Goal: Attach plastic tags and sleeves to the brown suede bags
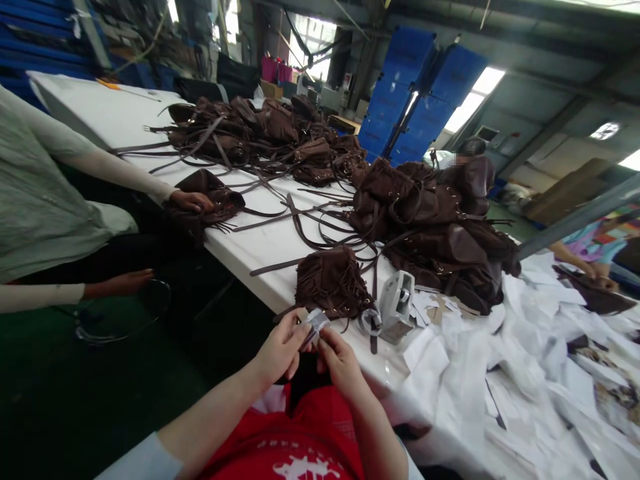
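My left hand (283, 347) and my right hand (340, 357) meet in front of my red apron, at the table's edge. Both are closed, pinching a small piece of clear plastic film (316, 325) between them. What lies under the film is too small to make out. Just beyond my fingers a dark brown fringed bag (330, 283) rests on the white table (260, 247), its strap trailing left. To its right stands a grey tape dispenser (397, 307), with a roll of clear tape (371, 322) beside it.
Brown bags are heaped at the back (270, 127) and right (415, 207), their straps sprawling across the table. White paper scraps (480, 360) cover the right side. A co-worker's hand (193, 200) rests on a bag at left. Another person's hands (595, 273) work at far right.
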### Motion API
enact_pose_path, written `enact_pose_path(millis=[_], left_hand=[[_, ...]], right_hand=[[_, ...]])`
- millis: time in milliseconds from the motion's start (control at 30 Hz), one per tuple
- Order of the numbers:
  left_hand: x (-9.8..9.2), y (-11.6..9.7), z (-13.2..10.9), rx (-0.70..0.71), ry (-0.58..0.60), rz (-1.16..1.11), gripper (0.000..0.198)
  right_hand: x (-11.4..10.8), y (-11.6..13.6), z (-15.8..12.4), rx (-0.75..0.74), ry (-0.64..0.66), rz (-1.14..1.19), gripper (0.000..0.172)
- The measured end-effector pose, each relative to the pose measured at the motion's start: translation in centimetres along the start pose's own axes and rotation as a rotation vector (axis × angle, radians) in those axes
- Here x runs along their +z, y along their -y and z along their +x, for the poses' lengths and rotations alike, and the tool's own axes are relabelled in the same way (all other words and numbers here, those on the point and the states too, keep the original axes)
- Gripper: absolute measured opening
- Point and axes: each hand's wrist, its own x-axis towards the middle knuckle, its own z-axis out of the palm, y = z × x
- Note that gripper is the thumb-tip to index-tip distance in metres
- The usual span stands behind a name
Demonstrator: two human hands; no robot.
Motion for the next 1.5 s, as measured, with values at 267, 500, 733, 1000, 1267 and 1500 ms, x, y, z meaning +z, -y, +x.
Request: enact_pose_path(millis=[267,500,733,1000,1267,1500], left_hand=[[0.1,-0.2,-0.4,0.032,0.113,0.197,0.04],[-0.9,-0.5,0.0,-0.007,0.101,0.082,0.041],[-0.8,-0.9,-0.2,-0.05,0.145,0.128,0.039],[-0.9,-1.9,-0.9,-0.035,0.287,0.225,0.033],[-1.3,-2.9,-1.3,0.127,0.226,0.462,0.027],[-1.6,-2.3,-0.8,0.225,0.34,0.673,0.021]], right_hand=[[0.2,-0.4,-0.1,0.087,0.002,-0.031,0.028],[-0.4,2.0,-2.4,-0.163,-0.114,-0.38,0.028],[-1.8,5.6,-3.2,-0.513,0.15,-0.858,0.032],[-2.0,5.6,0.6,-0.432,-0.02,-0.682,0.012],[-2.2,4.0,1.7,-0.188,0.062,-0.542,0.023],[-2.2,6.5,1.4,-0.31,0.286,-0.7,0.015]])
